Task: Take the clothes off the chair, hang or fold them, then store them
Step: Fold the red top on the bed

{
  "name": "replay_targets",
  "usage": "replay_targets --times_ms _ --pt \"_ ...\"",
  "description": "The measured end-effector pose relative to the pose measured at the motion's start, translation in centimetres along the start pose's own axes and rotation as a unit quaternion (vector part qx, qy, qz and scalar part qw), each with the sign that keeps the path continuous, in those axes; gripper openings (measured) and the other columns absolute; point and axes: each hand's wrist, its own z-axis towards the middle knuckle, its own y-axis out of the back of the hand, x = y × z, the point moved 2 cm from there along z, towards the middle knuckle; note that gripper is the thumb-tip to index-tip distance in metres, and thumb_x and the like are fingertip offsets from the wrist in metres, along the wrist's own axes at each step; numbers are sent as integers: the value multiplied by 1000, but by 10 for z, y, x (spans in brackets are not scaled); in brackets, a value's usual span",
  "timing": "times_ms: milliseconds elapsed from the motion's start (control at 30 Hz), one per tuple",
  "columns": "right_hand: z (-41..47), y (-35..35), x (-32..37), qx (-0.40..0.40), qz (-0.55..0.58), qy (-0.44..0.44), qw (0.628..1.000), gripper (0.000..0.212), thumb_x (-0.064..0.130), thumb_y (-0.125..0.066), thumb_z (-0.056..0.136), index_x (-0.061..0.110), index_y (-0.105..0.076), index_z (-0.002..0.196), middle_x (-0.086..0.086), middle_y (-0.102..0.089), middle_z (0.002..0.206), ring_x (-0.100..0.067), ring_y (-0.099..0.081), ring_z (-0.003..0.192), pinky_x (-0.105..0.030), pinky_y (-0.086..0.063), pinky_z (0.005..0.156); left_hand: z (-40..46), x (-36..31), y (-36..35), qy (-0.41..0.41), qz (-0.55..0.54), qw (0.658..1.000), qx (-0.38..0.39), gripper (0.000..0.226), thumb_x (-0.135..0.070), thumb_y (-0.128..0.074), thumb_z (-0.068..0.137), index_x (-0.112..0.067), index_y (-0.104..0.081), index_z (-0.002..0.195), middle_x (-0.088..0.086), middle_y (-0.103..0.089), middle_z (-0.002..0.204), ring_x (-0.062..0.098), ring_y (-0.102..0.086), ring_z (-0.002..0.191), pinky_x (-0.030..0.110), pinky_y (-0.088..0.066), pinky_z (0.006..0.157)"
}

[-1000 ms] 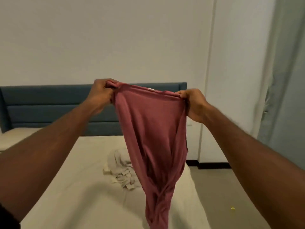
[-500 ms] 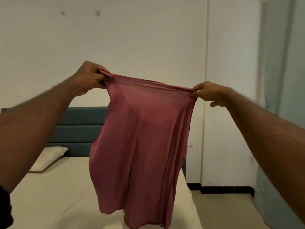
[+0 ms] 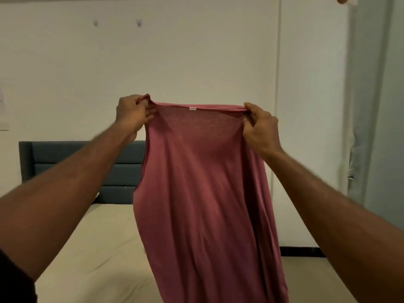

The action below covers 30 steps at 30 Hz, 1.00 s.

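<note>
A pink sleeveless top [image 3: 203, 193] hangs full length in front of me, held up over the bed. My left hand [image 3: 133, 112] grips its upper left corner, fingers curled round the bunched fabric. My right hand [image 3: 260, 125] pinches the upper right corner. The top edge is stretched taut between both hands, with a small white label at its middle. The lower hem runs out of the frame at the bottom. No chair is in view.
A bed [image 3: 98, 248] with a cream sheet lies below and ahead, with a dark blue headboard [image 3: 65, 160] against the white wall. Two small hooks [image 3: 140, 23] sit high on the wall. A pale curtain [image 3: 376, 106] hangs at the right.
My hands drew apart and lifted the top, spreading it flat, then came a little closer together and lower. The view tilted upward; the crumpled white cloth on the bed is now out of view.
</note>
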Motion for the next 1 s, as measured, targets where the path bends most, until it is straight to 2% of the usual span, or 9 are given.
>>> replay_targets --times_ms 100,200,267,333,533,667,800,900,1000 --pt "-10 6 6 21 -85 62 994 58 8 -48 94 19 -47 151 -16 -71 121 -37 -65 107 -44 -51 102 -9 -2 1 -172 223 959 16 28 -19 -51 101 -21 -63 127 1 -69 109 14 -60 96 32 -47 90" --pt "-15 19 19 -3 -122 91 988 66 3 -46 92 17 -39 156 -17 -71 121 -36 -64 107 -45 -32 120 -23 -1 0 -269 420 866 41 82 -30 -60 96 -16 -12 161 15 -57 141 30 -51 133 41 -14 123" --pt "-19 27 30 -32 -118 93 988 69 0 -46 90 16 -38 156 -16 -70 125 -32 -65 109 -43 -21 126 -33 -3 2 -326 512 795 -5 101 -35 -64 92 -11 6 161 20 -45 153 31 -34 148 51 6 125" --pt "-24 31 37 -43 -112 95 988 69 0 -46 89 15 -37 156 -14 -70 126 -29 -66 110 -42 -18 127 -46 -8 6 -365 537 759 -46 106 -38 -65 90 -9 8 160 20 -42 155 30 -27 151 56 6 124" --pt "-44 34 58 -69 -97 110 987 66 5 -48 88 15 -44 153 -12 -75 108 -27 -68 94 -45 -28 123 -63 -15 24 -374 526 759 -85 105 -36 -67 86 -9 2 161 23 -46 151 31 -37 146 57 1 125" --pt "-39 43 83 -134 -78 141 978 53 14 -53 90 14 -59 142 -11 -77 99 -29 -69 79 -47 -56 91 -57 -39 41 -378 524 756 -107 105 -39 -67 84 -10 -1 161 23 -44 152 34 -47 139 55 -4 124" --pt "-17 48 109 -180 -66 136 972 39 22 -52 90 23 -70 125 1 -78 103 -26 -72 92 -45 -55 88 -47 -77 51 -377 511 761 -132 100 -40 -65 84 -9 -8 161 24 -52 144 40 -55 125 52 -20 119" --pt "-2 46 118 -205 -64 106 971 34 26 -52 89 25 -74 115 7 -77 102 -19 -71 95 -45 -55 89 -40 -97 56 -363 517 761 -147 85 -44 -61 85 -10 -26 154 27 -60 125 50 -58 103 51 -36 101" --pt "1 33 110 -189 -93 62 976 33 30 -51 90 26 -74 112 8 -76 104 -15 -68 97 -40 -54 91 -28 -80 55 -324 515 788 -98 74 -52 -56 82 -13 -38 143 27 -62 120 52 -58 103 53 -41 98"
